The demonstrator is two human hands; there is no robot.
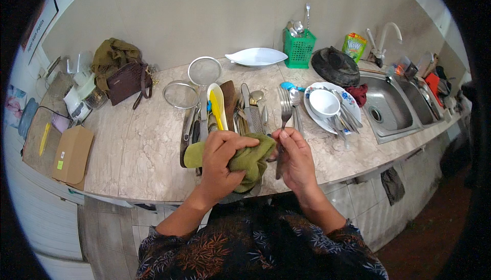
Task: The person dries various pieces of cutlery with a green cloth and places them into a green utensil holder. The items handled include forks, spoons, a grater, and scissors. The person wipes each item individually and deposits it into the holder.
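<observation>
My left hand (224, 165) is closed around a bunched olive-green cloth (251, 159). A metal fork (284, 109) stands with its tines up in my right hand (297, 157), pinched by the handle between thumb and fingers. The cloth's edge is close beside the fork's handle; whether they touch I cannot tell. Under and beyond my hands lies a spread of kitchen utensils, among them a yellow plastic utensil (216, 109) on a white ladle-like spoon (215, 90), a wooden spatula (228, 99), a knife (245, 101) and a grater (256, 118). My left hand partly hides them.
Right of the fork, a flowered plate (312, 88) holds a white bowl (325, 102) and cutlery, near the steel sink (387, 111). Behind stand a green cutlery basket (299, 51), a white leaf-shaped dish (257, 56) and two strainers (205, 71). A purse (126, 82) and cardboard box (73, 155) lie left.
</observation>
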